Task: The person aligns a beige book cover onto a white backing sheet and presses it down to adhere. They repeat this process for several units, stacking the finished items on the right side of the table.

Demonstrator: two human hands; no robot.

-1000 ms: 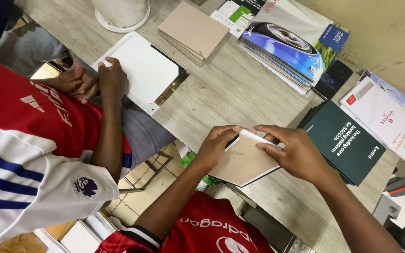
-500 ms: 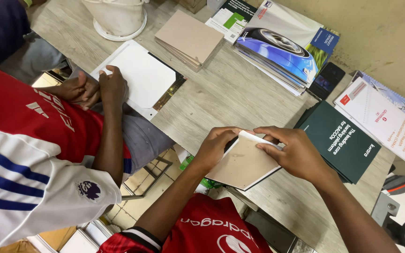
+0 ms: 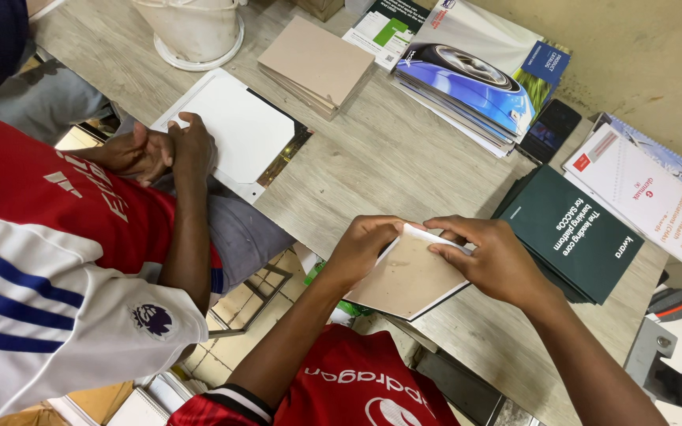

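A square brown board with a white sheet wrapped over its edge [image 3: 408, 276] lies at the near edge of the wooden table [image 3: 380, 150]. My left hand [image 3: 365, 246] grips its left side, thumb on the top corner. My right hand [image 3: 491, 256] presses the white flap down along its upper right edge. Both hands are on the same piece.
A co-worker in a red and white shirt presses both hands [image 3: 163, 146] on a white sheet [image 3: 234, 130] at the left. Beyond lie a stack of brown boards [image 3: 317, 63], a white bucket [image 3: 191, 28], magazines [image 3: 467, 79], a phone [image 3: 550, 126] and a dark green booklet [image 3: 574, 233].
My hands stay on the board with only small finger shifts. The view has drifted a little; the co-worker's hands remain on the white sheet.
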